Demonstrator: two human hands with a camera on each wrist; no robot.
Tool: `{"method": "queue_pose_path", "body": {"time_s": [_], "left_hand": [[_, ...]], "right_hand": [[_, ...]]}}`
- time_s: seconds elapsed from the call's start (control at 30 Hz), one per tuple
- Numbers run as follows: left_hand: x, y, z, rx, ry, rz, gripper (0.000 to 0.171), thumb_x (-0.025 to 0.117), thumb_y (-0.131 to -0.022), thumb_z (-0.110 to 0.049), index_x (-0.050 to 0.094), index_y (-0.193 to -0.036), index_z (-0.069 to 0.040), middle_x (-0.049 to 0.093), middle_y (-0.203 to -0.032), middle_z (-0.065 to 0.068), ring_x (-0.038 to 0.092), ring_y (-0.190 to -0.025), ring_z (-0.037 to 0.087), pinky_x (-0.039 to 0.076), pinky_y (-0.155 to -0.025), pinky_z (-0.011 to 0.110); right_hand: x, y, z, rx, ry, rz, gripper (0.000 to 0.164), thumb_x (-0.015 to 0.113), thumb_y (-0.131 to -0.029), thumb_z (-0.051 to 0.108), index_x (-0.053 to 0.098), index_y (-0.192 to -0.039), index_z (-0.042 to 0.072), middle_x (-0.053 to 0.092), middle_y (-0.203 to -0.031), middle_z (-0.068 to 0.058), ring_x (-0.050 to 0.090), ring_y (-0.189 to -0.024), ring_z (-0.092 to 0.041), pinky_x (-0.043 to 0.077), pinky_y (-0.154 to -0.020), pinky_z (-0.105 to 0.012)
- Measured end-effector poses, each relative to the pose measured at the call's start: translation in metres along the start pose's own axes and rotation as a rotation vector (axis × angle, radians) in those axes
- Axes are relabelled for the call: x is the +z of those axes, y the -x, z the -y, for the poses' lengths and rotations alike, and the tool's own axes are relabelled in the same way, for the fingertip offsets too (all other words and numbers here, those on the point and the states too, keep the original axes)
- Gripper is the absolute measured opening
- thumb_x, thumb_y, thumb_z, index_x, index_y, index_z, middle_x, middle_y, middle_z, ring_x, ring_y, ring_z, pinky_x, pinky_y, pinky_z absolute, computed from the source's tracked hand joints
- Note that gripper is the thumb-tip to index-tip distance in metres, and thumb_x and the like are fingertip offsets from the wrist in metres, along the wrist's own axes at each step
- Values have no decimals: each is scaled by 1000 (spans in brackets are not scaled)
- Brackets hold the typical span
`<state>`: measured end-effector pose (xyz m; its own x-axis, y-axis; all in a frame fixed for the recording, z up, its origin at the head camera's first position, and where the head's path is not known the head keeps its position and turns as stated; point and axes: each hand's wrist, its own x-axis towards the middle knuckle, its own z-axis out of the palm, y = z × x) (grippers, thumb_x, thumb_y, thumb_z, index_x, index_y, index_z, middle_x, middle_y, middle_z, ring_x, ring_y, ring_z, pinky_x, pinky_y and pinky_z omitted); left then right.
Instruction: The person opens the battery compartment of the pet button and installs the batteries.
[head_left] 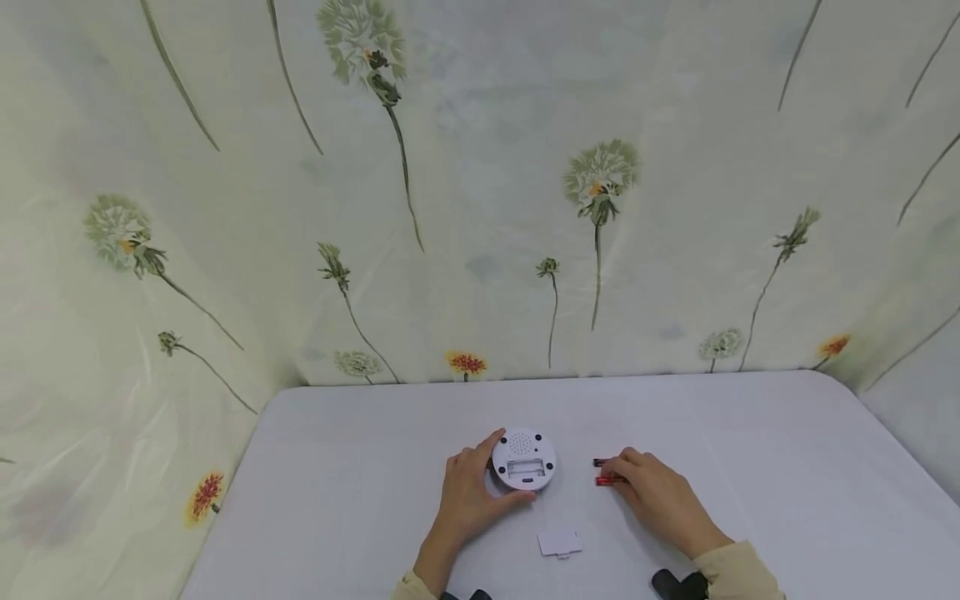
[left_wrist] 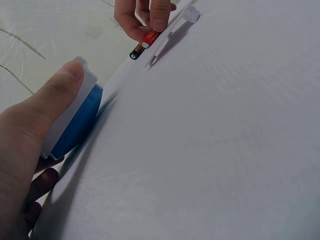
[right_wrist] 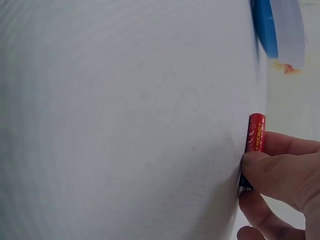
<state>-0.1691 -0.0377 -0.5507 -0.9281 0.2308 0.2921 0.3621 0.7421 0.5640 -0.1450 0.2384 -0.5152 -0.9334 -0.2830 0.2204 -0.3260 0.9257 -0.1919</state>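
My left hand (head_left: 472, 492) grips a round white device (head_left: 517, 442), thumb at its near edge and fingers around its left side. Its underside faces up, showing speaker holes, several dark feet and an uncovered battery compartment. A blue band (left_wrist: 80, 122) runs around its lower side in the left wrist view. To the right, my right hand (head_left: 663, 500) pinches a red and black battery (right_wrist: 256, 131) between thumb and fingers, low at the tabletop. Just beyond it lies a second battery (head_left: 598, 462), partly hidden by the fingers.
A small white battery cover (head_left: 559, 543) with a tab lies on the table in front of the device. The white-covered table (head_left: 360, 467) meets a flower-printed cloth backdrop (head_left: 480, 208) at its far edge.
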Motion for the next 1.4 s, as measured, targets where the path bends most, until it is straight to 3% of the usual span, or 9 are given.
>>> {"method": "queue_pose_path", "body": {"time_s": [0.23,0.67,0.93,1.17,1.4], "left_hand": [[-2,-2,-1,0,10,0,94,69,-64,-71,42,-142,-25,57,-134,-5,54,-100,12,35,-92,37],[-4,-10,1,-19,-2,1,98,71,-63,-71,38,-144,-27,59,-130,-4,54,-102,13,35,-96,38],[-4,-8,-2,-56,34,-14,97,73,-59,-70,43,-137,-22,63,-122,-4,56,-102,13,36,-95,38],[-1,-5,-2,-88,28,6,96,72,-59,-71,43,-137,-24,62,-123,-5,55,-102,12,35,-96,38],[-1,-2,-5,-67,23,-13,95,73,-59,-71,45,-137,-23,65,-117,-4,55,-96,11,35,-94,38]], "right_hand": [[1,-1,0,-8,-6,9,22,75,-78,13,64,-86,30,53,-83,17,47,-72,-1,42,-60,-22],[-2,-11,2,-86,-29,-62,22,74,-80,12,66,-96,26,58,-94,15,51,-81,-1,48,-68,-23],[-2,-11,7,-142,-54,-131,26,77,-75,9,66,-93,25,57,-90,16,49,-79,0,48,-68,-22],[-4,-13,15,-179,-91,-179,29,79,-74,8,66,-94,24,57,-90,16,49,-81,0,48,-69,-22],[-6,-19,28,-195,-151,-199,28,78,-75,8,66,-95,24,57,-91,16,49,-80,1,46,-67,-20]]}}
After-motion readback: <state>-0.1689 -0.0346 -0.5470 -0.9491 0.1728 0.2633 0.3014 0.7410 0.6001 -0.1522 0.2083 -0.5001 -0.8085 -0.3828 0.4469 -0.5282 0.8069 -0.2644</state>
